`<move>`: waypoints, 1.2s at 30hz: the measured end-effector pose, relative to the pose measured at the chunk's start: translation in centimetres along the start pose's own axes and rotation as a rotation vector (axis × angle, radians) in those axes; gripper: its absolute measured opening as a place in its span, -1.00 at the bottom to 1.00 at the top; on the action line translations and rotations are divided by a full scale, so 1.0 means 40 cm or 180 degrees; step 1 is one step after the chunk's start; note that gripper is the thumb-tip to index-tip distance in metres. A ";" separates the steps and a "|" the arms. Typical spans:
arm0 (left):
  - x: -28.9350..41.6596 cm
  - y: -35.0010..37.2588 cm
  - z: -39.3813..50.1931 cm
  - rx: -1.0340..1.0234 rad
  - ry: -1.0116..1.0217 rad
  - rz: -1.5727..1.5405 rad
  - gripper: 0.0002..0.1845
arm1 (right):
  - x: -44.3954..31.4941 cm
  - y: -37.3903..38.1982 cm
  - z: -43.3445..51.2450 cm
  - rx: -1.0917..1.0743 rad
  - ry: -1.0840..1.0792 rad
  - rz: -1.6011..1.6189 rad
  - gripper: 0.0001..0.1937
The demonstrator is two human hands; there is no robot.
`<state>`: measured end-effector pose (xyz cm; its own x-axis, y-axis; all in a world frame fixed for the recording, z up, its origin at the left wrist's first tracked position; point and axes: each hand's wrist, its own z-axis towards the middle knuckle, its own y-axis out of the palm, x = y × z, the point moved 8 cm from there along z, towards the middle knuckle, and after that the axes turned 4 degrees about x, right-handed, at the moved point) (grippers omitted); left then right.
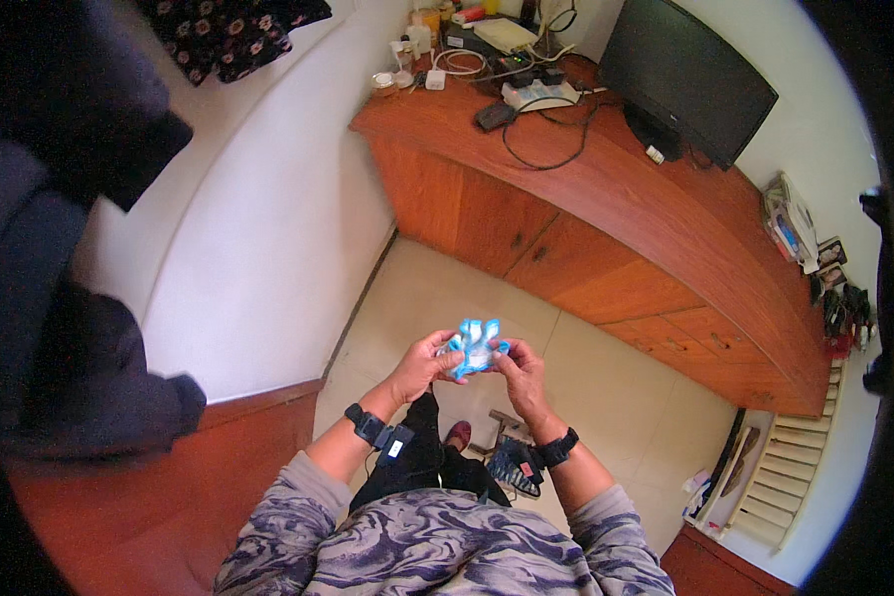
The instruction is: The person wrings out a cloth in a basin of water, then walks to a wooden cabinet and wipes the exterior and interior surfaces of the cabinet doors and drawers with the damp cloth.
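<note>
A small blue-and-white item (477,352), soft-looking and crumpled with blue edging, is held between both hands in front of my body; I cannot tell exactly what it is. My left hand (420,366) grips its left side, thumb on top and fingers behind. At its right edge, my right hand (521,372) pinches it between thumb and fingers. Two upright tabs of the item stick up beyond my fingertips. Black straps with small devices circle both my wrists.
Ahead stands a wooden cabinet (566,246) bearing a monitor (685,74), a black cable (544,165), a power strip (541,94) and small bottles. Dark clothes (67,313) hang at left. A small seat (510,465) stands by my legs; a white radiator (786,462) is at right.
</note>
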<state>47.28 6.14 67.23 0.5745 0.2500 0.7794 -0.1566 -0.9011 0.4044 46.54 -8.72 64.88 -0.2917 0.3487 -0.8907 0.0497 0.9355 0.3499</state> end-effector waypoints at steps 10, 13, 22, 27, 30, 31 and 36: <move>0.076 -0.074 0.157 -0.0194 -0.0231 0.0278 -0.60 | -0.126 0.073 0.141 -0.0117 -0.0395 -0.0206 -0.82; 0.095 -0.109 0.188 0.0072 -0.0147 0.0204 -0.61 | -0.125 0.088 0.174 -0.0096 -0.0288 -0.0295 -0.84; 0.112 -0.184 0.239 0.0680 0.0302 -0.0898 -0.67 | -0.083 0.062 0.271 -0.0307 -0.0036 -0.0693 -0.85; 0.101 -0.196 0.249 0.1024 0.0772 -0.1412 -0.65 | -0.050 0.031 0.336 -0.0681 -0.0093 -0.1388 -0.89; 0.066 -0.196 0.272 0.1309 0.1008 -0.1446 -0.66 | -0.064 0.024 0.368 -0.1291 -0.0820 -0.2304 -0.89; 0.047 -0.197 0.278 0.1398 0.1016 -0.1395 -0.66 | -0.058 0.022 0.371 -0.1463 -0.0905 -0.2219 -0.86; -0.071 -0.179 0.360 0.1749 0.0913 -0.1311 -0.70 | -0.042 -0.023 0.419 -0.1861 -0.1438 -0.2849 -0.77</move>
<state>58.34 6.76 55.23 0.2558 0.6208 0.7411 0.4937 -0.7429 0.4520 62.99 -9.18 61.19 0.3738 -0.3249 -0.8687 -0.4852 0.7298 -0.4817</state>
